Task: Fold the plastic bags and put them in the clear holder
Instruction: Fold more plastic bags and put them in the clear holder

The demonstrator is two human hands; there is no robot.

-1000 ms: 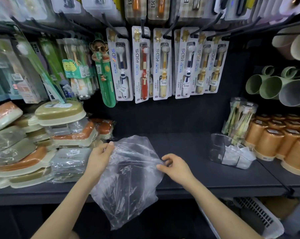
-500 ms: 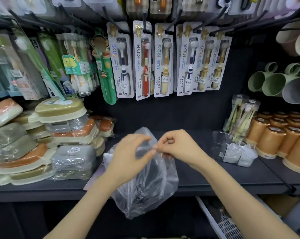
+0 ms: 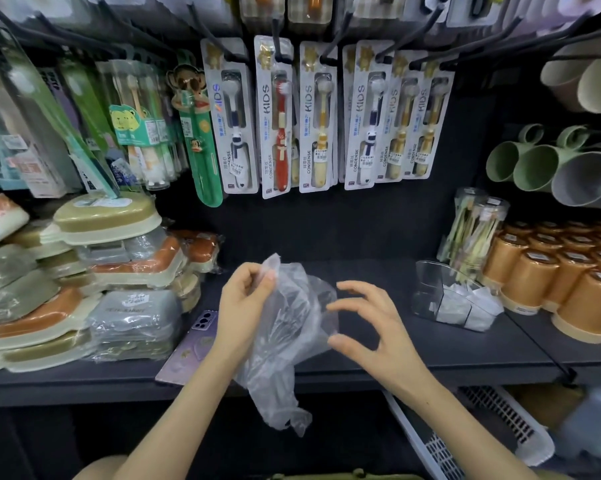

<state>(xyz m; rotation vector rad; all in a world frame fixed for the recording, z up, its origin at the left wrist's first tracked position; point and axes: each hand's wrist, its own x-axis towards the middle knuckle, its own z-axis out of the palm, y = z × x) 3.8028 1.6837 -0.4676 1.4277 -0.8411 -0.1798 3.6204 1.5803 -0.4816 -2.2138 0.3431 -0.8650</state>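
Observation:
A thin clear plastic bag point(image 3: 285, 341) hangs doubled over above the front of the dark shelf point(image 3: 430, 351). My left hand point(image 3: 243, 303) pinches its top edge between thumb and fingers. My right hand point(image 3: 371, 327) hovers just right of the bag, fingers spread and lightly bent, holding nothing; its thumb is close to the bag's side. The clear holder point(image 3: 444, 296) stands on the shelf to the right, with several folded white bags inside it.
Stacked wrapped soap boxes point(image 3: 84, 289) fill the shelf's left side. A purple phone case point(image 3: 191, 344) lies beside my left forearm. Orange cups point(image 3: 569, 278) crowd the right. Packaged kids toothbrushes point(image 3: 313, 119) hang behind. A white basket point(image 3: 465, 438) sits below right.
Both hands held the bag's top edge together half a second ago. My right hand has let go and moved right and down; my left hand keeps both edges pinched, and the bag hangs narrower.

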